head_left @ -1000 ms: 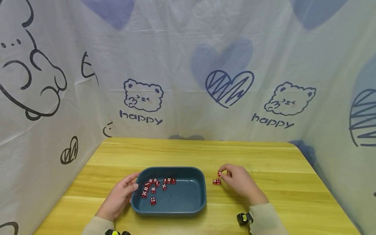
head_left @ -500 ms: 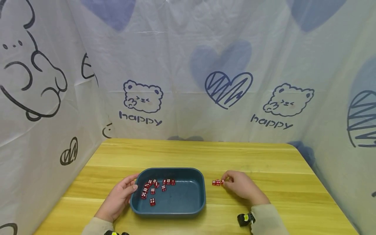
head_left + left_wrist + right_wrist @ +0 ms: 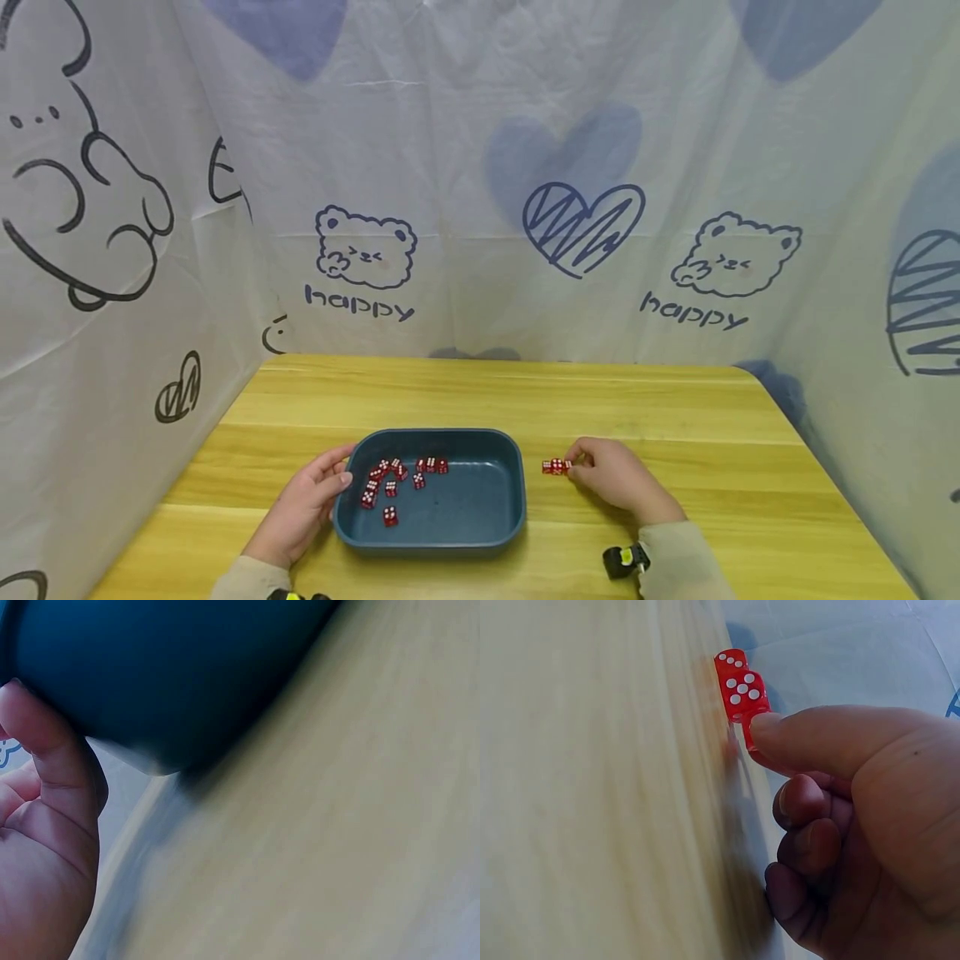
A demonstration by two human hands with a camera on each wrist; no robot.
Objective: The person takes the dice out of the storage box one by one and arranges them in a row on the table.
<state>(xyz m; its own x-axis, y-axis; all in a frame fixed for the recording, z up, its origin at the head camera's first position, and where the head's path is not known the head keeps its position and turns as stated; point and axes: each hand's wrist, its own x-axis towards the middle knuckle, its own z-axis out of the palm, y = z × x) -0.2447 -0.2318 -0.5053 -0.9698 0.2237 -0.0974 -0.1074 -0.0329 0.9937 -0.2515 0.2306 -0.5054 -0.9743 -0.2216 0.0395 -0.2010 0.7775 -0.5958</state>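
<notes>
A dark teal rectangular tray (image 3: 457, 508) lies on the table, with several red dice (image 3: 391, 516) with white pips spread over its left half and back. At the tray's left end, my left hand (image 3: 303, 500) grips the rim, thumb on top; the wrist view shows the thumb (image 3: 45, 742) against the wall. Right of the tray, my right hand (image 3: 618, 479) pinches a red die (image 3: 751, 739) between thumb and forefinger. It stands at the right end of a short row, beside a middle die (image 3: 742, 691) and a left die (image 3: 547, 467). My other right fingers are curled.
The yellow wood-grain table (image 3: 465, 400) extends around the tray and hands. White cloth (image 3: 465, 275) printed with hearts and bears hangs behind it and along both sides. A black strap device (image 3: 626, 561) sits on the right wrist.
My right hand has come down and slightly right, bringing its die from above the other two to the row's right end. The left hand and tray have stayed put.
</notes>
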